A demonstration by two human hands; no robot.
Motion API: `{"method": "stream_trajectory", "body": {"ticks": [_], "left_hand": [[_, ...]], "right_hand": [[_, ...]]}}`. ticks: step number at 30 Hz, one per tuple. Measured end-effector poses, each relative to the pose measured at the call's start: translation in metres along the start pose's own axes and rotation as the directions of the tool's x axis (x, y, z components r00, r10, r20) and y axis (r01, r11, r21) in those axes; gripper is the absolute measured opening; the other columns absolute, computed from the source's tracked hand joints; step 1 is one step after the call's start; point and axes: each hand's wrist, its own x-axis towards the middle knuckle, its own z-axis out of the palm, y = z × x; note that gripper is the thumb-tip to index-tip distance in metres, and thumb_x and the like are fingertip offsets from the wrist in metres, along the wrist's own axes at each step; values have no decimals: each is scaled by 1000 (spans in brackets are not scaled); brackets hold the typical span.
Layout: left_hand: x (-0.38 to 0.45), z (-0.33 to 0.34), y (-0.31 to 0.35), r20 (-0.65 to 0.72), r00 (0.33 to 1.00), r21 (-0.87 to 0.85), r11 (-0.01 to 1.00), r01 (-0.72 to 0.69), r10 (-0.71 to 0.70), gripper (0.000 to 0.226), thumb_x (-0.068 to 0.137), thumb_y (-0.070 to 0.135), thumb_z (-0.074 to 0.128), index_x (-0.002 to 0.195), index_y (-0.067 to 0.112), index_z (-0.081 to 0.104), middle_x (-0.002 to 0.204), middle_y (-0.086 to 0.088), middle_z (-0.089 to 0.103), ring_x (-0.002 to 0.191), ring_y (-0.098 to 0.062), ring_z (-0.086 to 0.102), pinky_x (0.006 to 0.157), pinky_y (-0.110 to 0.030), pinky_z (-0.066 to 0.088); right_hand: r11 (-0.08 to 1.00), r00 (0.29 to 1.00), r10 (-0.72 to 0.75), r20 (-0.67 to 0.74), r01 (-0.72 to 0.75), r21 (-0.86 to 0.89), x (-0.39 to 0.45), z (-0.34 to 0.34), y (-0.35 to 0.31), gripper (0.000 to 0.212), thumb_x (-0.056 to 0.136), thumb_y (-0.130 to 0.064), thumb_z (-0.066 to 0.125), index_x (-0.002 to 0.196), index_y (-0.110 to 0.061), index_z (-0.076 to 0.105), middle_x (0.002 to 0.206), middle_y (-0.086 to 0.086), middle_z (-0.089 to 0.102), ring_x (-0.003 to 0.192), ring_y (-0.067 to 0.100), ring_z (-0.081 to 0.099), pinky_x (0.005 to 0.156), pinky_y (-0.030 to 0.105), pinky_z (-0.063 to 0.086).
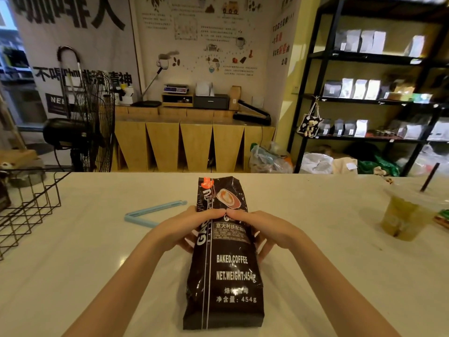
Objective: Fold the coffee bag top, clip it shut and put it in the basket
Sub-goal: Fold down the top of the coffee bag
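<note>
A black coffee bag [227, 276] with white lettering lies flat and lengthwise on the white table, its flattened top end [220, 188] pointing away from me. My left hand [181, 227] grips the bag's left side near its middle, thumb on top. My right hand [261, 228] grips the right side, thumb on top. The two thumbs meet across the bag. A light blue bag clip [151, 211] lies open in a V shape on the table, just left of my left hand. A black wire basket [26, 210] stands at the table's left edge.
An iced drink in a plastic cup with a dark straw [408, 215] stands at the right, with a green packet edge beside it. The white table [97, 263] ends ahead; a fan, wooden counter and shelves stand beyond it.
</note>
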Motion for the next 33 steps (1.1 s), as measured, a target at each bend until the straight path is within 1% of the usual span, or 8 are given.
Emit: {"method": "stream_trajectory", "body": {"ticks": [4, 8, 13, 17, 26, 28, 30, 33], "left_hand": [[-8, -1, 11, -112, 983, -75, 985, -154, 145, 91, 56, 58, 67, 131, 24, 27, 104, 0, 60, 91, -19, 63, 75, -37, 55], [-19, -3, 24, -329, 878, -14, 928, -373, 348, 79, 70, 39, 71, 135, 30, 26, 94, 8, 56, 86, -13, 61, 64, -26, 51], [-28, -5, 30, -404, 767, 22, 844, -536, 498, 99, 62, 28, 78, 140, 33, 17, 115, 4, 51, 110, -18, 54, 91, -43, 49], [-26, -8, 27, -392, 766, -2, 833, -554, 509, 100, 62, 20, 79, 139, 35, 17, 119, 2, 51, 116, -18, 51, 93, -45, 48], [-18, -14, 23, -337, 805, 12, 857, -516, 489, 111, 57, 32, 80, 141, 32, 7, 142, -1, 37, 129, -19, 38, 105, -44, 37], [-27, -12, 30, -486, 652, 139, 788, -600, 582, 114, 53, 47, 76, 140, 35, 4, 150, 0, 26, 134, -14, 29, 109, -39, 30], [-38, -11, 44, -565, 359, 416, 633, -653, 743, 99, 62, 54, 72, 139, 36, 11, 152, -1, 21, 138, -12, 20, 111, -32, 22], [-44, -19, 79, -363, 39, 800, 333, -499, 931, 64, 73, 50, 59, 129, 23, 43, 144, -8, 37, 136, -19, 23, 111, -37, 21]], "right_hand": [[989, 983, -143, -117, 148, 30, -7, -4, -8, 59, 71, -63, 57, 113, -23, 52, 100, -1, 66, 83, 20, 68, 59, 34, 60], [935, 895, -321, -310, 352, 47, -14, -4, -17, 57, 67, -59, 64, 114, -29, 51, 106, -5, 66, 88, 12, 66, 57, 29, 59], [823, 751, -488, -445, 566, 54, -19, 1, -22, 55, 60, -54, 68, 109, -38, 49, 103, -17, 64, 95, 6, 63, 74, 27, 57], [800, 717, -525, -459, 599, 21, -14, 6, -20, 52, 69, -42, 70, 113, -37, 45, 100, -23, 59, 94, -1, 59, 69, 13, 50], [761, 742, -506, -440, 624, 177, -3, 25, -19, 63, 68, -43, 70, 124, -29, 43, 118, -8, 60, 104, 6, 59, 80, 21, 52], [742, 756, -522, -395, 631, 227, -1, 32, -20, 72, 65, -46, 69, 129, -31, 38, 121, -9, 59, 106, 7, 60, 85, 25, 53], [736, 749, -538, -388, 641, 218, 1, 35, -20, 67, 69, -43, 68, 126, -38, 35, 121, -11, 59, 107, 7, 60, 88, 26, 52], [715, 716, -572, -400, 674, 184, 0, 38, -21, 58, 72, -41, 69, 120, -46, 37, 119, -14, 60, 105, 2, 61, 88, 26, 53]]}}
